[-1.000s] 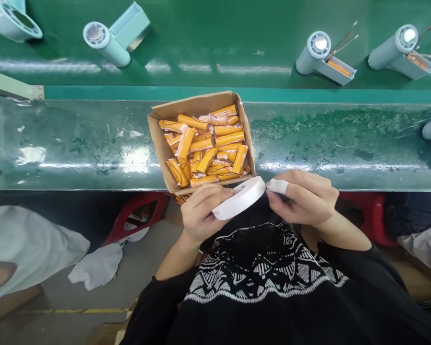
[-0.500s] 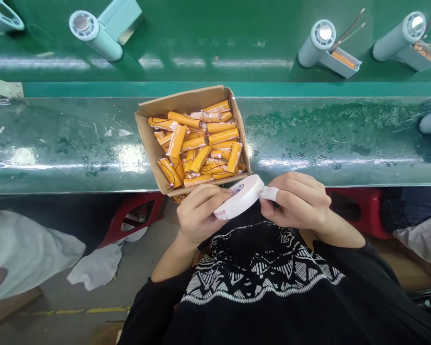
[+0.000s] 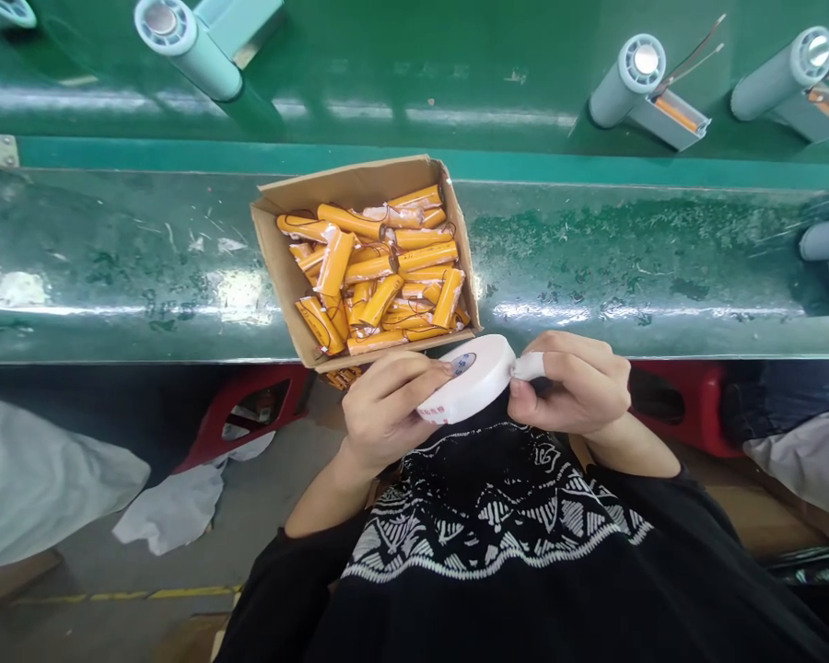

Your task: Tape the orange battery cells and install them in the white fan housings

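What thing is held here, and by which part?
The left hand holds a white roll by its left side. The right hand is at its right edge; whether it pinches a loose end cannot be told.

Red print (image 3: pixel 432 411) on tape roll (image 3: pixel 480 391); unreadable

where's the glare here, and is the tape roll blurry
Head view: white glare streaks the bench on both sides of the box; same head view: the tape roll has a clear outline, its red print too small to read.
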The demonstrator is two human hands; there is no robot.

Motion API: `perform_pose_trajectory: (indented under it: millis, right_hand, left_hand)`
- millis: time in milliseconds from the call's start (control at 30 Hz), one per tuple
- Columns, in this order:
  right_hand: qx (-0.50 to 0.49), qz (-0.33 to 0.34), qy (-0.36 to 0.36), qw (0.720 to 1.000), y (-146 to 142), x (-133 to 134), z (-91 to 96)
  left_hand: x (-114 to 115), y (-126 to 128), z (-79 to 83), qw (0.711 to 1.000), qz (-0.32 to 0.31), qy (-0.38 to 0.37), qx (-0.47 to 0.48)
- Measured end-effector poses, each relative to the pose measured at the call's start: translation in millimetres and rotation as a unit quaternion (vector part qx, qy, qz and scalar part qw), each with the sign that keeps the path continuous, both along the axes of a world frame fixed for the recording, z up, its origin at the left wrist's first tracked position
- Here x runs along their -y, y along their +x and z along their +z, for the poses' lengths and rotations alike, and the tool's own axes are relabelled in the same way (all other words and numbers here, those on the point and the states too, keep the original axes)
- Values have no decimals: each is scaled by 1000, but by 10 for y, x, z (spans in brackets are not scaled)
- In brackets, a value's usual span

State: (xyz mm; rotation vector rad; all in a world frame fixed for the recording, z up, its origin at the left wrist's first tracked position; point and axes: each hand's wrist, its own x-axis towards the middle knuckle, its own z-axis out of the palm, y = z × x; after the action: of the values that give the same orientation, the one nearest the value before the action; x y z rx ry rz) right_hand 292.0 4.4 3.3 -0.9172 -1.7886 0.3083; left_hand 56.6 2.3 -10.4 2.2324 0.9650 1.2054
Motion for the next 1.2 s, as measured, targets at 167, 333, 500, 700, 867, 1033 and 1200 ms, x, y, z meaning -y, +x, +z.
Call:
perform_pose_trajectory:
  millis: [167, 333, 500, 700, 867, 1033, 1200]
  right_hand:
    - [14, 8, 33, 999, 22, 0, -2]
    - [23, 4, 32, 999, 42, 8, -4]
    - [-26, 5, 16, 1000, 3, 20, -39]
    - [-151, 31, -43, 987, -57, 21, -79]
    - [-251, 43, -80, 964, -74, 18, -121]
    - [-366, 40, -177, 913, -71, -23, -171]
    - [-417, 35, -262, 869, -2, -110, -290]
  left_hand:
    - [2, -12, 3, 1000, 10, 5, -1]
    - [7, -8, 27, 1000, 10, 11, -9]
    - [14, 20, 47, 1000, 11, 19, -6]
    - [20, 44, 26, 1000, 7, 23, 15]
    - [55, 26, -48, 999, 9, 28, 43]
    - [59, 5, -78, 996, 7, 13, 90]
    - [40, -87, -54, 987, -13, -16, 161]
